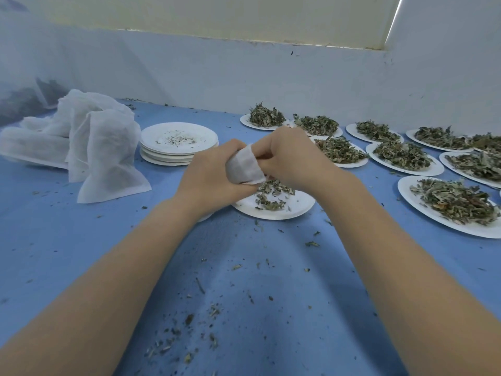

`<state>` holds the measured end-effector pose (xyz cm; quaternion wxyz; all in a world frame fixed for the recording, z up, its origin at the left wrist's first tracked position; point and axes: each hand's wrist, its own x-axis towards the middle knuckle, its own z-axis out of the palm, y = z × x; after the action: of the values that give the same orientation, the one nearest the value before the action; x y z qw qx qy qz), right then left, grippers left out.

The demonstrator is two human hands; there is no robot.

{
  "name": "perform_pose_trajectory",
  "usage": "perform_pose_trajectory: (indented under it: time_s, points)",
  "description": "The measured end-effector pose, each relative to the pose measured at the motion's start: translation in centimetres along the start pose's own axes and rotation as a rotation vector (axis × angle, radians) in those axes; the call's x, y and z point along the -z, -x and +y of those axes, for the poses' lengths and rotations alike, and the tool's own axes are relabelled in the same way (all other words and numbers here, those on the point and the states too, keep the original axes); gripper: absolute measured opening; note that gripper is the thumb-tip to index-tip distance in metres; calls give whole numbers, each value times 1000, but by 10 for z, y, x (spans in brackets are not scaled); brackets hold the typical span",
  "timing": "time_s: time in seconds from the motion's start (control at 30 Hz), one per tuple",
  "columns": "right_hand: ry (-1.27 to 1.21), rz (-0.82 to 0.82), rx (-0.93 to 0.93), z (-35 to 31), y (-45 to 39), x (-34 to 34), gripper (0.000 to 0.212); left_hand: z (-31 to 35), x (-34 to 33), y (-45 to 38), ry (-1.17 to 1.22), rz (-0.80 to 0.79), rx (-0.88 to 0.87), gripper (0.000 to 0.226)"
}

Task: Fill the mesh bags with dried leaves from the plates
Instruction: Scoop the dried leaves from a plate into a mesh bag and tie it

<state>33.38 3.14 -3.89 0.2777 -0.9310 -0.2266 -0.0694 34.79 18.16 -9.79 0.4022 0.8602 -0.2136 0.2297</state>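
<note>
Gripping the mesh bag (245,166) with left hand (214,172), just above the near plate (295,207) so spilled leaves (271,195) land there. Right hand (290,156) curled at the bag's mouth, probably stuffing; grip unclear.

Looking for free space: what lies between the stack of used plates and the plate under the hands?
Only bare blue table separates stack from plate, crossed above by the left hand, in the head view.

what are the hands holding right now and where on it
A white mesh bag, over a plate. The left hand grips its body; the right hand pinches its top edge.
</note>
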Motion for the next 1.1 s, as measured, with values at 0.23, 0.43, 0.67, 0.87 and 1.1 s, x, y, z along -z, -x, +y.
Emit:
perform_pose_trajectory:
  time_s: [0.23,0.43,0.67,0.87,1.1]
  points:
    - [-83,-165,-20,3,6,8,20,3,3,-1,-84,-48,-9,39]
    - [-248,-8,32,5,5,16,24,3,7,-3,-203,-33,-17,41]
    - [-13,79,12,-9,-9,-5,18,8,5,-6,-169,-39,38,31]
    - [-39,-229,-4,-8,-18,3,11,5,9,-9,-191,-34,45,44]
    - [-411,-228,20,19,-18,29,23,-14,26,-13,-294,-9,79,51]
